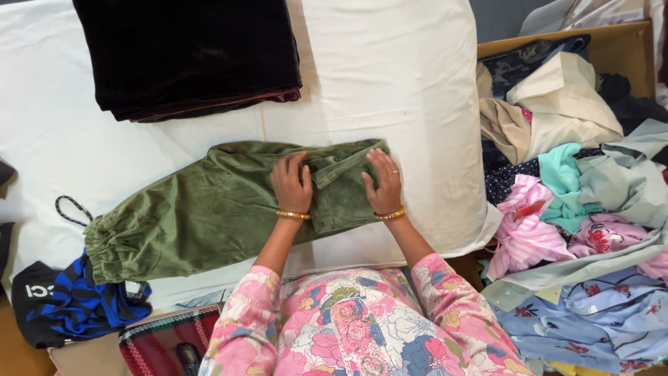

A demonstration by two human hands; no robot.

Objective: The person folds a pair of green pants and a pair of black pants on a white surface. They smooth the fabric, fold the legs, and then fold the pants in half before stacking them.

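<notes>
Floral pink sleeves fill the bottom of the head view, so that's the person's own arms reaching out over the white sheet-covered table [417, 83]. Both hands lie flat, fingers spread, palms down, gripping nothing, just pressing on the green velvety drawstring garment [202, 209]. Left hand [291, 183] sits about mid-garment, right hand [383, 182] near the garment's right end, where a flap of the cloth is folded back between the two hands. Each wrist has a gold bangle.

The green garment lies stretched across the middle of the sheet at a slant, with its gathered drawstring end off to the left and a dark cord loop [72, 209] poking out just beside that end.

Handling-wise I'd say it's soft, floppy and fairly light, with a plush nap that probably grips itself a bit rather than sliding. No stiffness at all, so it'll sag wherever it's lifted; edges or corners of the folded part look like the sensible places to pinch.

Above the green garment sits a folded stack of black velvet cloth [191, 56]. To its right, well apart, is a messy heap of mixed clothes [577, 223] in pink, teal, blue and beige. Below its left end there's a blue and black patterned cloth [76, 303].
</notes>
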